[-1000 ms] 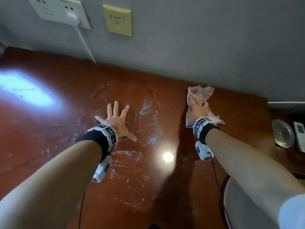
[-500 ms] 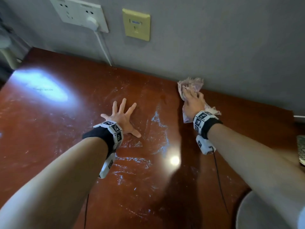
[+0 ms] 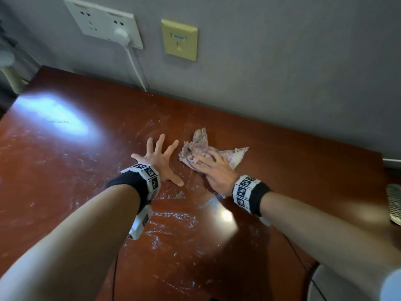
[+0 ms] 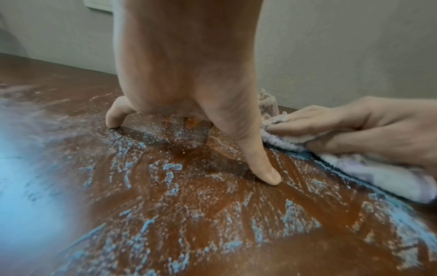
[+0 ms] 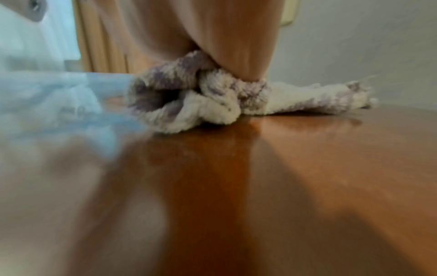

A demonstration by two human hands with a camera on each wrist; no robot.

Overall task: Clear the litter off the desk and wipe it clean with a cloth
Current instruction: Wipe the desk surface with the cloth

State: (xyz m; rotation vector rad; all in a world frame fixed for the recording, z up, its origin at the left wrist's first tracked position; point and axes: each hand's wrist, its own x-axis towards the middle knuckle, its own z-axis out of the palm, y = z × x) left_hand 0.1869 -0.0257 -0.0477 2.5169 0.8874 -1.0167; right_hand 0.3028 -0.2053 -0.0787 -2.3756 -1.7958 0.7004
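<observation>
My left hand [image 3: 159, 157] lies flat on the red-brown desk [image 3: 65, 170] with its fingers spread and holds nothing. Its thumb [image 4: 260, 168] and little finger touch the dusty wood. Just to its right, my right hand [image 3: 213, 168] presses straight fingers down on a crumpled white and purple cloth [image 3: 235, 154]. In the left wrist view the right hand [image 4: 354, 127] lies over the cloth [image 4: 378, 171], which nearly touches the left thumb. The cloth [image 5: 212, 97] is bunched under my right palm [image 5: 212, 28]. White powdery streaks [image 3: 173, 216] cover the desk around and in front of both hands.
The desk backs onto a grey wall with a white socket panel [image 3: 104, 22], a plugged-in white cable [image 3: 136, 68] and a yellow plate [image 3: 179, 40]. A metal dish [image 3: 395, 205] shows at the right edge. A round grey object [image 3: 325, 285] sits low right.
My right hand has slid the cloth left and slightly nearer along the desk, from by the wall to right beside my left hand. The left hand has stayed flat in place.
</observation>
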